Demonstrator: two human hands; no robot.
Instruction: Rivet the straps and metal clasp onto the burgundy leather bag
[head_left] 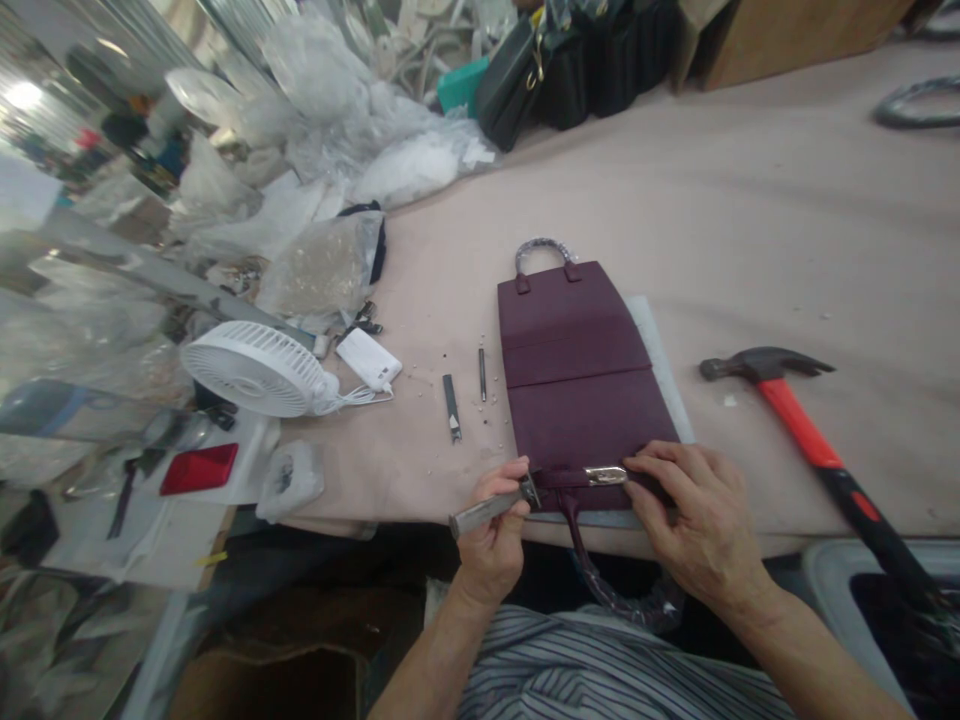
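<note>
A dark purple handbag [577,370] lies flat on the table, one wrapped handle at its far end and another hanging over the table's near edge. My left hand [491,540] is closed around a metal punch tool [491,506], its tip against the bag's near edge beside a silver clasp [606,475]. My right hand [694,520] presses down on the bag's near edge, fingertips next to the clasp, fingers lying together on the leather.
A hammer [810,440] with a red and black handle lies to the right. Two small punches [451,405] lie left of the bag, with a white fan [251,368], a white power bank [367,358], a red box [199,468] and heaps of plastic bags [322,150]. Black bags [570,70] stand at the back.
</note>
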